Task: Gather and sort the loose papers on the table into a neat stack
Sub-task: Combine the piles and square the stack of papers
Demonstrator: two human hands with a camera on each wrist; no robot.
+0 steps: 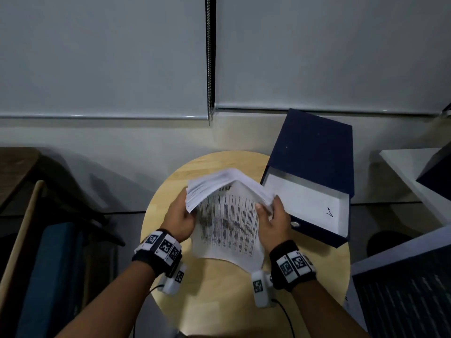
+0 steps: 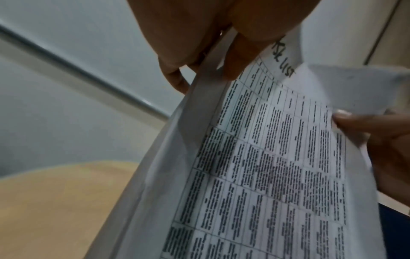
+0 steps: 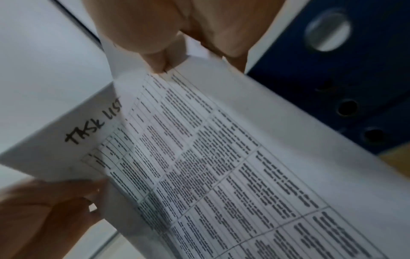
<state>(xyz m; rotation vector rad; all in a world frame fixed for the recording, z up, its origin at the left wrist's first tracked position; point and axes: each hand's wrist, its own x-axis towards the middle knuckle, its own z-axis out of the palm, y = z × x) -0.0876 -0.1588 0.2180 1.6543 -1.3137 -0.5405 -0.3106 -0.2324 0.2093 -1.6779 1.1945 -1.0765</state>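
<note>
I hold a bundle of white printed papers (image 1: pixel 229 211) upright over the round wooden table (image 1: pixel 219 301). The front sheet carries a dense printed table and the handwritten heading "TASK LIST" (image 3: pixel 93 126). My left hand (image 1: pixel 181 219) grips the bundle's left edge, thumb in front. My right hand (image 1: pixel 273 220) grips the right edge, its thumb on the front sheet. The upper part of the bundle curls over towards me. In the left wrist view the papers (image 2: pixel 255 166) fill the right half, with my left hand (image 2: pixel 199 57) pinching their edge at the top.
An open dark blue lever-arch binder (image 1: pixel 314 176) lies at the table's right edge, close to my right hand, its spine holes showing as the binder (image 3: pixel 346 87) in the right wrist view. A wall with roller blinds stands behind. Dark furniture stands left, a white shelf right.
</note>
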